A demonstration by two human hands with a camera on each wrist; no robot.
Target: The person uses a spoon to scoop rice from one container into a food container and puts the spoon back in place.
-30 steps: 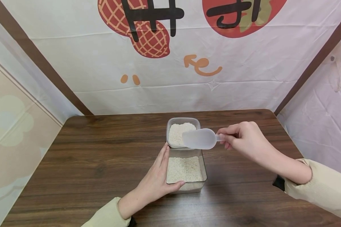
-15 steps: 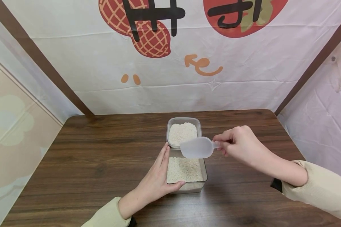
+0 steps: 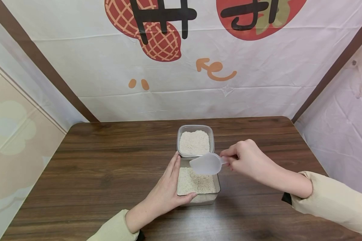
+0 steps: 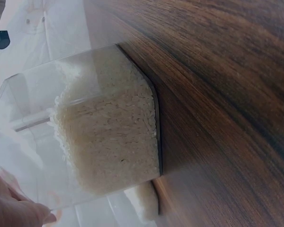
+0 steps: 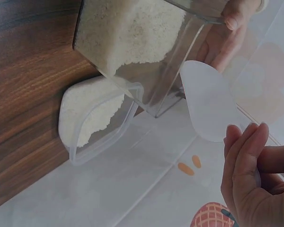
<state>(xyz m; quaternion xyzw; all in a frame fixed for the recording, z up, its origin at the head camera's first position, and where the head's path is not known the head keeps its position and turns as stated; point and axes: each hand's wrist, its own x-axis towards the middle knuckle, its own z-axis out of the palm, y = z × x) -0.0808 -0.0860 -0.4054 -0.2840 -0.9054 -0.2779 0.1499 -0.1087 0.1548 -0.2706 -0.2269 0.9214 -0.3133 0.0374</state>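
A tall clear container (image 3: 199, 199) partly filled with rice (image 3: 196, 182) stands on the table. Along its left wall lie the straight fingers of my left hand (image 3: 166, 189), the thumb resting on the near rim. My right hand (image 3: 247, 159) pinches the short handle of a translucent white scoop (image 3: 206, 164) and holds it over the container's far part. In the right wrist view the scoop (image 5: 208, 101) appears tilted beside the container's rim, and my right hand (image 5: 248, 177) hides its handle. The scoop's inside looks bare of rice in the head view.
Right behind the tall container, a smaller clear plastic box (image 3: 212, 139) holds a heap of white rice (image 3: 194, 142). Both stand on a dark wooden table (image 3: 108, 167). A printed white cloth (image 3: 181, 103) hangs beyond the table's back edge.
My right hand has brought the scoop from over the small box toward me and slightly left, to above the tall container. My left hand keeps its place.
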